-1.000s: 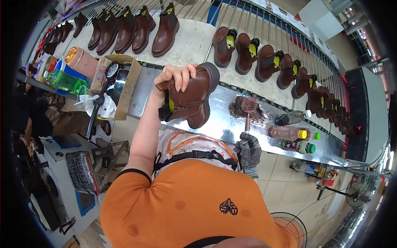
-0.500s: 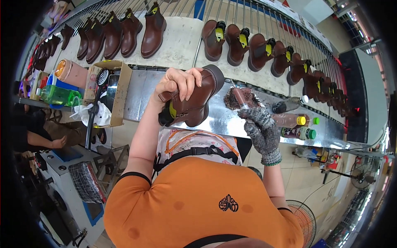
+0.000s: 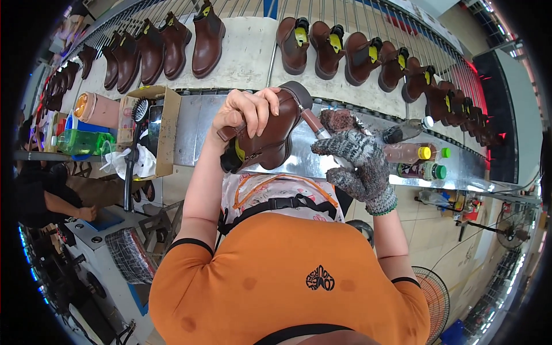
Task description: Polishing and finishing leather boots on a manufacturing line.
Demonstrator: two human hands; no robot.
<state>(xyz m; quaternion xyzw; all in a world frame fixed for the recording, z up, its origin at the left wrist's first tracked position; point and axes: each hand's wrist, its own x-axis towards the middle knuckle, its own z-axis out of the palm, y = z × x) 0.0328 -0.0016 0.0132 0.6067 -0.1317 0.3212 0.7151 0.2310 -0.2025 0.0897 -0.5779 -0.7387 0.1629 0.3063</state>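
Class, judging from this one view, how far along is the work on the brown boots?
Done: cannot tell; brown boots stand in rows on the conveyor beyond the bench. In hand: the left hand holds one brown boot, while the gloved right hand puts a brush to it. Left: these pictures do not settle it.

A glossy brown ankle boot [image 3: 270, 135] with a yellow insert in its opening is held tilted above the steel bench [image 3: 195, 129], sole up, while a reddish-handled brush [image 3: 315, 123] touches its heel end.

Open cardboard box [image 3: 167, 135] left; bottles [image 3: 422, 154], perhaps labelled, right.
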